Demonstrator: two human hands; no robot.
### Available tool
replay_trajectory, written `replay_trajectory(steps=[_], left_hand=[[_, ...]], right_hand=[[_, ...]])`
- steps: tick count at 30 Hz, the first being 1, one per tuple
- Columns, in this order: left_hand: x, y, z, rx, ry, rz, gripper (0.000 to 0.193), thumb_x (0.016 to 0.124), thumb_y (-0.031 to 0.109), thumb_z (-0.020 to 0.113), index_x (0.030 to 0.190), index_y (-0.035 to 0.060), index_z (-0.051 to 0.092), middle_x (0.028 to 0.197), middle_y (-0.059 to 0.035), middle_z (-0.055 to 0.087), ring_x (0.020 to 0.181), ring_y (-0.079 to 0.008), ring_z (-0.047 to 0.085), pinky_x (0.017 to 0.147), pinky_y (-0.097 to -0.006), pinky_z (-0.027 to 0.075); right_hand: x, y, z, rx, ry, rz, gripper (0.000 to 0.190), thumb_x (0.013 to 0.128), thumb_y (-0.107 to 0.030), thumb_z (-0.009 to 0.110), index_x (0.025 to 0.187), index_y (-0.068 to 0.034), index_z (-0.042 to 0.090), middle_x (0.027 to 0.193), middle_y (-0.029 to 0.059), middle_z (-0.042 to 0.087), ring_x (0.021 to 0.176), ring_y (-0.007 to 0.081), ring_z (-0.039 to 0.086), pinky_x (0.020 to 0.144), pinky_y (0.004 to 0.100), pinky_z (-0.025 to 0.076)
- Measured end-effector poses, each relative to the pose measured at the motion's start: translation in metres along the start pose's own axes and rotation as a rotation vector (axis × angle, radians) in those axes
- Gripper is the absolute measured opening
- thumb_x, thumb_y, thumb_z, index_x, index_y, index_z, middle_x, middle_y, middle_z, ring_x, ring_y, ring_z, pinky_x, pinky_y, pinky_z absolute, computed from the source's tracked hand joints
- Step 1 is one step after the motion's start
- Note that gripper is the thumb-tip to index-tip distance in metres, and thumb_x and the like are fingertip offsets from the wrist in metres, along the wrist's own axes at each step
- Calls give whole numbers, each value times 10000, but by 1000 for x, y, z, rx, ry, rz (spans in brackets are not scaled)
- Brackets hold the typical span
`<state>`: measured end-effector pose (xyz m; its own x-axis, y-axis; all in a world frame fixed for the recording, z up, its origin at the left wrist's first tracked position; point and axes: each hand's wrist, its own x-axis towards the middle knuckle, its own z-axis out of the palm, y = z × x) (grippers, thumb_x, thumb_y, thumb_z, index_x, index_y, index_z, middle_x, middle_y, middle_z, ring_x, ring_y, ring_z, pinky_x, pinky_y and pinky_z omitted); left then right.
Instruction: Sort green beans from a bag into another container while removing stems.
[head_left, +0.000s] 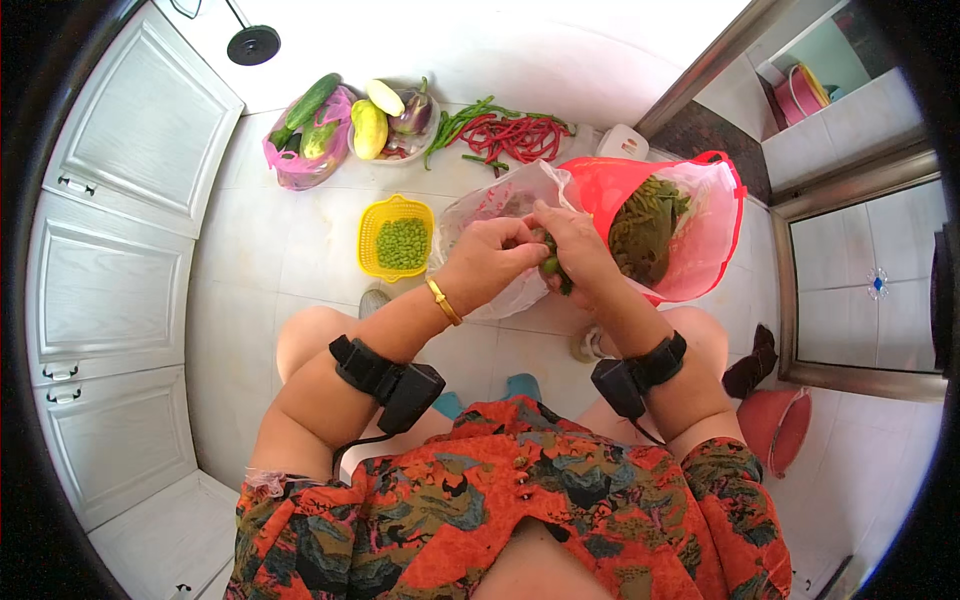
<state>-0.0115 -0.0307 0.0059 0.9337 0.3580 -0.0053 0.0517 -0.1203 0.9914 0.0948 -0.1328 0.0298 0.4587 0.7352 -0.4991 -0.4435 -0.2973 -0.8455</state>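
My left hand (487, 259) and my right hand (576, 244) meet at the fingertips above a white plastic bag (491, 296). Several green bean pods (553, 264) are held in the curled fingers of my right hand. The left thumb and fingers pinch at a pod there, mostly hidden by the fingers. Left of the bag, a yellow plastic basket (367, 259) holds shelled green beans (403, 244). To the right a red shopping bag (611, 180) gapes sideways, with a pile of brownish-green pods (643, 240) inside.
Along the wall are a pink bag with cucumbers (311, 101), a clear bowl (409, 159) with an eggplant (415, 112), red long beans (517, 139) and green long beans (465, 120). White cabinets (112, 277) line the left. A red bucket (776, 431) lies at right.
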Motion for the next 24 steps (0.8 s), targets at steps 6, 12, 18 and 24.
replay_trajectory(steps=[6,12,18,24], left_hand=[[-5,13,-10,-307,141,-231,101,785,138,592,714,66,586,585,37,489,484,-30,410,438,-180,302],[-6,16,-19,-456,253,-283,112,796,153,577,711,82,560,558,39,455,441,-33,362,390,-178,249],[-5,20,-27,-496,165,-445,178,830,222,540,726,78,551,557,29,458,418,-41,357,362,-178,229],[-6,11,-28,-586,-13,-467,170,843,232,540,764,82,543,588,24,478,418,-48,359,376,-181,250]], right_hand=[[-2,-5,-2,100,-135,78,255,869,-290,493,803,-49,538,592,36,513,330,73,380,292,203,282],[-7,-12,-2,164,-262,72,170,840,-216,536,828,-48,553,609,33,531,340,61,382,306,187,280],[-8,-12,-2,-152,-178,-114,159,787,-123,597,922,-39,591,652,1,550,420,33,413,356,176,296],[-10,-17,-3,-282,-141,-237,138,790,-73,580,922,-37,594,649,-11,533,425,27,380,375,172,292]])
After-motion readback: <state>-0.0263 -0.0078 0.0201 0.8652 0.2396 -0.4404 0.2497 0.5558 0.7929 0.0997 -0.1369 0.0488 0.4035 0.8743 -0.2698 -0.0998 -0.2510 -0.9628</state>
